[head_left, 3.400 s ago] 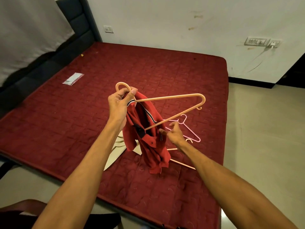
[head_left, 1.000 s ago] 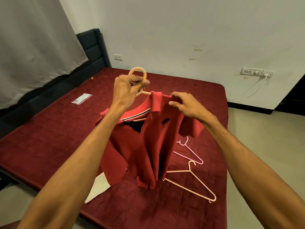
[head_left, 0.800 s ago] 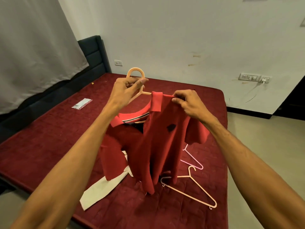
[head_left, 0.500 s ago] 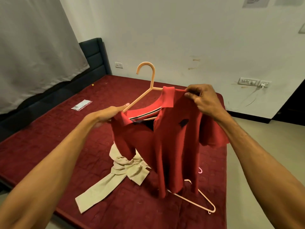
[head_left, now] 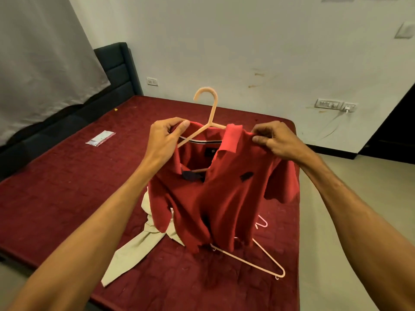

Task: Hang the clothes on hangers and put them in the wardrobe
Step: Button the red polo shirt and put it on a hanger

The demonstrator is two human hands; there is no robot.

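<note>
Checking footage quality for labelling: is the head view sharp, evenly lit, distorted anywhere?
Head view: red shirt, left hand, right hand sharp; warm, dim light; soft shadow below the shirt on the bed; wide-angle stretching of forearms near the bottom corners.

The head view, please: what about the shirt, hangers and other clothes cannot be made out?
Head view only:
Held hanger: its arms mostly hidden inside the red shirt.
Pink hanger: only its hook shows; the shirt covers the rest.
Beige garment: partly behind the shirt; its kind is unclear.
Packet: too small to read.
Wardrobe: outside the frame.
</note>
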